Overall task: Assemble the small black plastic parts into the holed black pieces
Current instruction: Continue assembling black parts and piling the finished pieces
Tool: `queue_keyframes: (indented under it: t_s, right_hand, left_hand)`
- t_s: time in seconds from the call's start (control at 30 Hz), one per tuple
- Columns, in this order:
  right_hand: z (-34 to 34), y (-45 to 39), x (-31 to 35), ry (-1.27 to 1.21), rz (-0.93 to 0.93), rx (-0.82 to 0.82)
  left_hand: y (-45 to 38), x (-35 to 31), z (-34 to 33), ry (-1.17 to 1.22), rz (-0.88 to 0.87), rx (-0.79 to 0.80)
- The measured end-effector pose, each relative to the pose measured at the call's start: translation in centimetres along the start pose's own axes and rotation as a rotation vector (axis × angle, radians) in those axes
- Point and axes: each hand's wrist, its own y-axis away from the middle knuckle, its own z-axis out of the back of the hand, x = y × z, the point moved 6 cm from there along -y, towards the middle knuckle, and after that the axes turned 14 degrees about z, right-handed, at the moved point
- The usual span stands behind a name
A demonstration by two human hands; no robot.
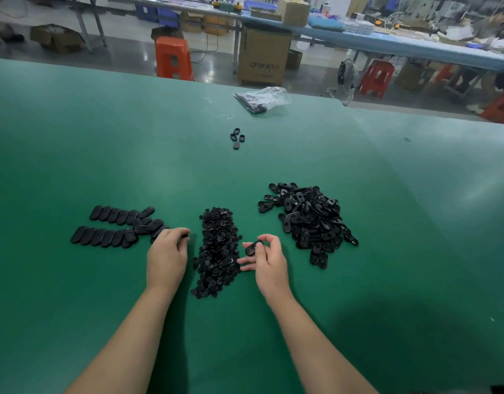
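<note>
With 2 rows of finished pieces (117,227) laid toward the worktop's (74,137) left edge, a big pile of holed pieces (310,220) remains, the right hand (266,258) pinching 1 and the left hand (167,251) curled, contents unclear.

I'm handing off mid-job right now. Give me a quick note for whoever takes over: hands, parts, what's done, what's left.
Right hand: grip on one holed piece, held above the table.
Left hand: fingers curled at the near end of the finished rows; what it holds is hidden.
Small parts: pile between the hands.
Holed pieces: pile to the right.
Done: two rows laid out at left.
Left: both piles are still large; fit a small part into the held piece, add it to the rows.
</note>
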Motion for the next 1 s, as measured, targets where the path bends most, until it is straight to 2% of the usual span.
queue_keyframes:
  t_s: [0.17,0.5,0.83,1.0]
  right_hand:
    - [0.2,0.3,0.2,-0.042,-0.007,-0.030]
    - [0.4,0.6,0.1,0.124,0.062,0.020]
    - [0.8,0.7,0.6,0.092,0.096,-0.075]
    - [0.7,0.6,0.5,0.218,0.156,-0.008]
  left_hand:
    - [-0.1,0.2,0.0,-0.008,0.031,0.008]
    - [-0.1,0.1,0.2,-0.009,0.052,0.021]
    - [0.0,0.5,0.9,0.202,0.197,0.045]
    - [-0.1,0.7,1.0,0.187,0.220,0.052]
